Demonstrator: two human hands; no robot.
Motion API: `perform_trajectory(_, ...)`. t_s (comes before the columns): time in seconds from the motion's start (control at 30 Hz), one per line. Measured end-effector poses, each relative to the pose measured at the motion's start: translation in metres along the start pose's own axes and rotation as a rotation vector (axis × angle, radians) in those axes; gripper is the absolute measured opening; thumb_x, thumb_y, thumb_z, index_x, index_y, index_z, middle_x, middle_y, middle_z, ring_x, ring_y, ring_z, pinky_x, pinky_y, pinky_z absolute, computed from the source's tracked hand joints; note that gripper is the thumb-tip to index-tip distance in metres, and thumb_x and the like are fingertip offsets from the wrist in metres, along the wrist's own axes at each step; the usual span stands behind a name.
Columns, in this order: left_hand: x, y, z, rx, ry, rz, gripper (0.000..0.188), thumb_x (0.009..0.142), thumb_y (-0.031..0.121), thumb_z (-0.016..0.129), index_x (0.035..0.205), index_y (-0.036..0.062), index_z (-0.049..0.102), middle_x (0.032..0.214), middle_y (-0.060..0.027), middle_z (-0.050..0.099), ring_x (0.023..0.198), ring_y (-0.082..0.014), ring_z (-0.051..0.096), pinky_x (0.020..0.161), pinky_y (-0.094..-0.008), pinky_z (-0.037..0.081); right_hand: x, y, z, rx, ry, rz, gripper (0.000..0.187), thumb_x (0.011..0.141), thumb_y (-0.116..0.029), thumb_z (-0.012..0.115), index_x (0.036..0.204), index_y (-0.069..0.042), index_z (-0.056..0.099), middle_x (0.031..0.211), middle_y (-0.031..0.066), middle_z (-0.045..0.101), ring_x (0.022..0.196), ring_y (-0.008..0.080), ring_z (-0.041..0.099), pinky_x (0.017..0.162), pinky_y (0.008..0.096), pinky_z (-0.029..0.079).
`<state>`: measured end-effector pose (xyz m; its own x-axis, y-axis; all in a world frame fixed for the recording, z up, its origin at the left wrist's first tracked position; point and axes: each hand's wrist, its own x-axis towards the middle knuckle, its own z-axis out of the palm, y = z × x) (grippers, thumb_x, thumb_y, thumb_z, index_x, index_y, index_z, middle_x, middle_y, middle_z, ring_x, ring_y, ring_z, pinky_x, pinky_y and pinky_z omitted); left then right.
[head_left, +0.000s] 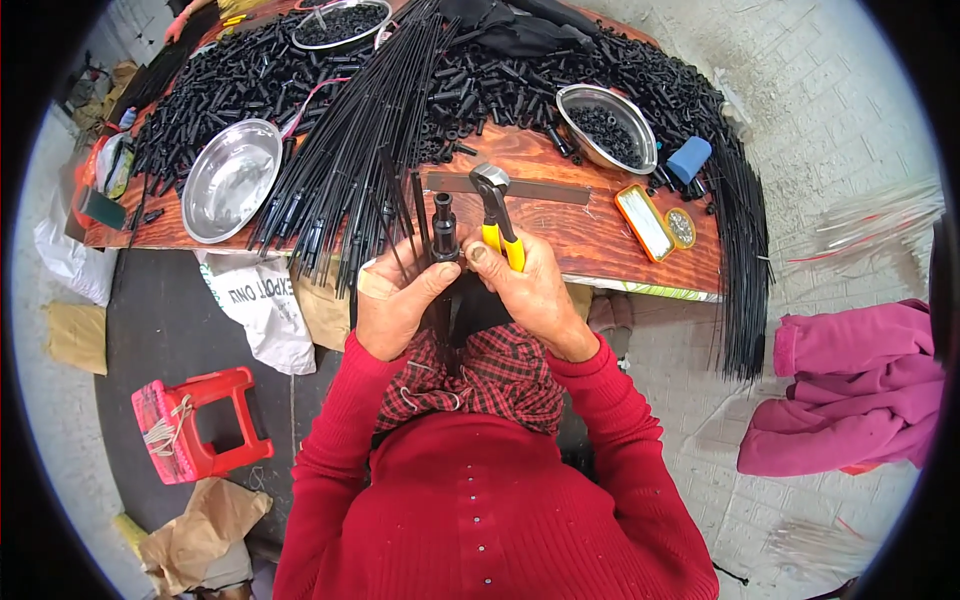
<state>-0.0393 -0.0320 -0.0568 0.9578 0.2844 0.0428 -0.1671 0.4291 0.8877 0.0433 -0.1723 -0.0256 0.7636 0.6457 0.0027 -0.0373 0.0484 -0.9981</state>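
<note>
The black stepped plastic tube (444,230) pinched upright in the left grip (400,300) is best held steady, with the yellow-handled steel pincers (495,205), clasped in the right grip (530,285) just beside, angled clear.

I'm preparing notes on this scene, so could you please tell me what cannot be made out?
In the head view:
Black tube: gripped section hidden by the left hand.
Pliers: handle ends covered by the right hand.
Black pieces in the right metal bowl: individually too small.
Magenta garment: right side cut off by the dark edge.
</note>
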Motion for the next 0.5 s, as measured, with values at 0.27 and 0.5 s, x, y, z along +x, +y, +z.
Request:
perform_trajectory(0.27,0.0015,0.0009,-0.0001,0.004,0.010,0.009,0.035,0.085,-0.001,0.064,0.119,-0.0046,0.056,0.109,-0.0086,0.064,0.097,-0.0130,0.060,0.089,-0.0257,0.047,0.0016,0.0001,-0.0010,-0.001,-0.018,0.015,0.023,0.092,-0.026,0.061,0.092,-0.002,0.059,0.070,-0.0041,0.049,0.061,0.0033,0.040,0.052,0.0200,0.033)
perform_trajectory(0.5,0.0029,-0.0001,-0.0018,0.001,0.026,0.013,0.036,0.084,-0.002,0.064,0.119,-0.0045,0.057,0.106,-0.0081,0.064,0.094,-0.0134,0.062,0.086,-0.0263,0.049,0.0035,0.0009,0.0004,-0.015,-0.015,0.016,0.022,0.093,-0.025,0.060,0.092,-0.002,0.059,0.070,-0.0039,0.049,0.061,0.0035,0.040,0.052,0.0202,0.034)
